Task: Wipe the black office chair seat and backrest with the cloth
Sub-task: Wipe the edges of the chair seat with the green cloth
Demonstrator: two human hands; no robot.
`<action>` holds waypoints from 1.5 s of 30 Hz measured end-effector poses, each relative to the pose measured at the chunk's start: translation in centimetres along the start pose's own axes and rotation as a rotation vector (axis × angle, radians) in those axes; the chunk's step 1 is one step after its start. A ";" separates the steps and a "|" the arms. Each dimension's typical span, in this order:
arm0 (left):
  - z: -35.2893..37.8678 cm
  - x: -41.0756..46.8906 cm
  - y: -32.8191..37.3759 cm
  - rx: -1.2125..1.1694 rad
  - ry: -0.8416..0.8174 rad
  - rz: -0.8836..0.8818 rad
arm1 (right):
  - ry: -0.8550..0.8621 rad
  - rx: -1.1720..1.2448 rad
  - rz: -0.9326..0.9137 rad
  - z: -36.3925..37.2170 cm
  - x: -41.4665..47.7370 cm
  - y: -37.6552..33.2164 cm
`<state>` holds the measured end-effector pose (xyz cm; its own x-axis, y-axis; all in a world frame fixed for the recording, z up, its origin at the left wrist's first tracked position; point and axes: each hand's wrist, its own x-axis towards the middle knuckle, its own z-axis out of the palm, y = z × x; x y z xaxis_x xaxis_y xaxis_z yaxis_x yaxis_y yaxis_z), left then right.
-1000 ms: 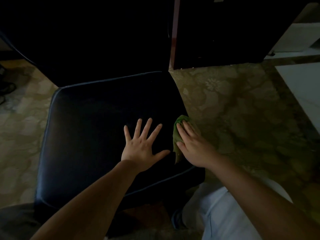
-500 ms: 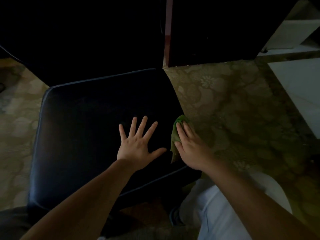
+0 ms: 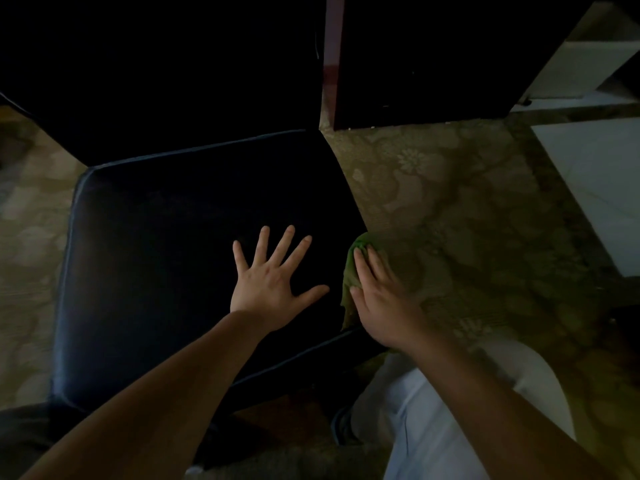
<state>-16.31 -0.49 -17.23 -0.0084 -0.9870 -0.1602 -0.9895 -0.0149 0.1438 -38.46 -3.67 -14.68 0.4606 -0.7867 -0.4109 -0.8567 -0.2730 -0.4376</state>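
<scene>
Wiping is judged to be at the seat stage: the crumpled green cloth (image 3: 349, 285) is pressed under the flat right hand (image 3: 381, 303) at the right edge of the black padded office chair seat (image 3: 156, 271), which is braced by the spread, empty left hand (image 3: 270, 282). The dark backrest (image 3: 173, 81) is judged outstanding.

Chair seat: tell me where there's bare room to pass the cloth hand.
Bare: the left half of the seat, from its left piping to the left hand, and the back strip between that hand's fingertips and the backrest. Crowded: the right front edge, where the right hand presses the cloth beside the left thumb.
</scene>
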 end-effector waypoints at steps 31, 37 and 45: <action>0.3 0.6 0.4 0.016 -0.001 -0.026 | 0.019 -0.095 -0.017 -0.2 2.0 -0.4; 0.4 0.6 0.5 0.039 -0.004 -0.031 | -0.012 -0.007 -0.019 -1.1 3.4 0.0; 0.1 0.6 0.4 0.043 -0.018 -0.016 | 0.032 -0.067 0.011 -0.2 1.7 -0.8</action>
<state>-16.75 -1.06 -17.38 0.0054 -0.9837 -0.1796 -0.9949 -0.0234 0.0986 -37.04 -4.93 -14.92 0.4444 -0.8070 -0.3890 -0.8757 -0.2998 -0.3785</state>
